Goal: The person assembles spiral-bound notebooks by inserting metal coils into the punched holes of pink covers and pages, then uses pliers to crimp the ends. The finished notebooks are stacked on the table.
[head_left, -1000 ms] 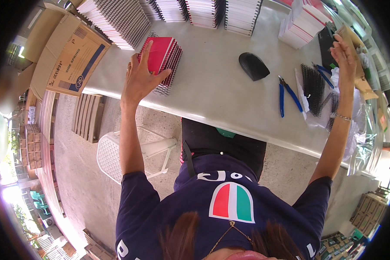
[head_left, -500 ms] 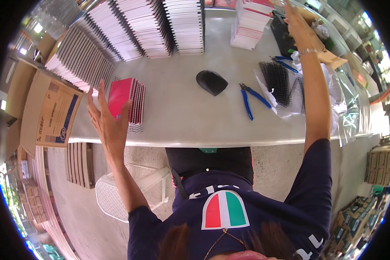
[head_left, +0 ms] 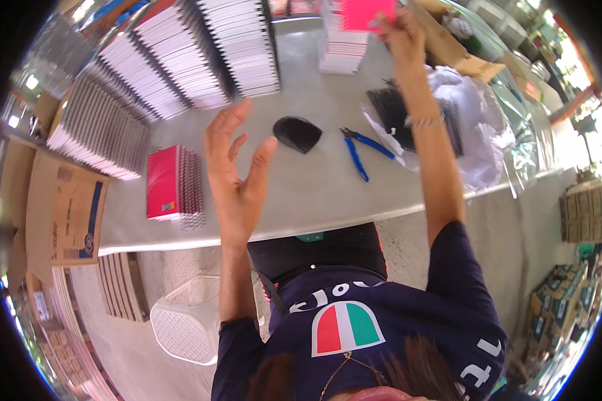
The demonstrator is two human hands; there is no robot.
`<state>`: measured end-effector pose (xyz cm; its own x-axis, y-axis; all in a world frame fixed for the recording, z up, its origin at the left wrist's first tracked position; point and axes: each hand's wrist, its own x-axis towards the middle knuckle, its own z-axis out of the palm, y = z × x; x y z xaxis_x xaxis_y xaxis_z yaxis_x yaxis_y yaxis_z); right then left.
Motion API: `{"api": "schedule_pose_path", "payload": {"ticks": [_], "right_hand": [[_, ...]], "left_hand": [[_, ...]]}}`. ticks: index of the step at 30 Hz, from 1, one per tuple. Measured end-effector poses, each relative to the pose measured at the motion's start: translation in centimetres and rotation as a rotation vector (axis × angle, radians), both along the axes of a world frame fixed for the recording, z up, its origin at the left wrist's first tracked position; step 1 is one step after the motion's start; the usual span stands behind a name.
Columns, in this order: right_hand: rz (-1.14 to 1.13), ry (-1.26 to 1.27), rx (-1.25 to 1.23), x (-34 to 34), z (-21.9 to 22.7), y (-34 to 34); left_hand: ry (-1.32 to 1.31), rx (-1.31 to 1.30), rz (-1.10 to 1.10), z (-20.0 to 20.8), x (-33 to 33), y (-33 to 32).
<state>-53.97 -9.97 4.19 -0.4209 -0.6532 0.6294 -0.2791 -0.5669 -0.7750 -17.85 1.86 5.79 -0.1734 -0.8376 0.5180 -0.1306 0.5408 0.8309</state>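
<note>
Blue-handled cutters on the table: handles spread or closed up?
Spread: the cutters lie on the table with their two blue handles apart in a V. Cannot tell whether the tips are parted; they are too small.

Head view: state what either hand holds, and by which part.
The right hand holds a bright pink notebook cover by its near right corner; the left hand is open and holds nothing.

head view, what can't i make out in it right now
Pink cover: far side cut off by the head view's upper edge.
Right hand: blurred in the head view; exact finger placement unclear.
Black coils: partly hidden in the head view behind the right forearm.
Stool: partly hidden in the head view behind the left forearm.
</note>
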Motion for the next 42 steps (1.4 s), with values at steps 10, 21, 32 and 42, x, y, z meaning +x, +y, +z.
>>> {"api": "schedule_pose_path", "payload": {"ticks": [10, 21, 32, 42], "right_hand": [[-0.323, 0.238, 0.241, 10.8, -5.0, 17.7], [-0.984, 0.647, 1.012, -5.4, -9.0, 23.7], [-0.931, 0.153, 0.497, -6.3, -5.4, 24.1], [0.15, -0.458, 0.211, 5.1, -1.2, 22.2]], "left_hand": [[0.041, 0.199, -0.127, -2.4, -0.3, -0.9], [-1.001, -0.217, 0.076, -4.0, 1.0, 2.6], [-0.761, -0.162, 0.233, -6.8, -0.7, 3.0], [-0.652, -0.224, 0.332, -7.9, -1.7, 2.7]]}}
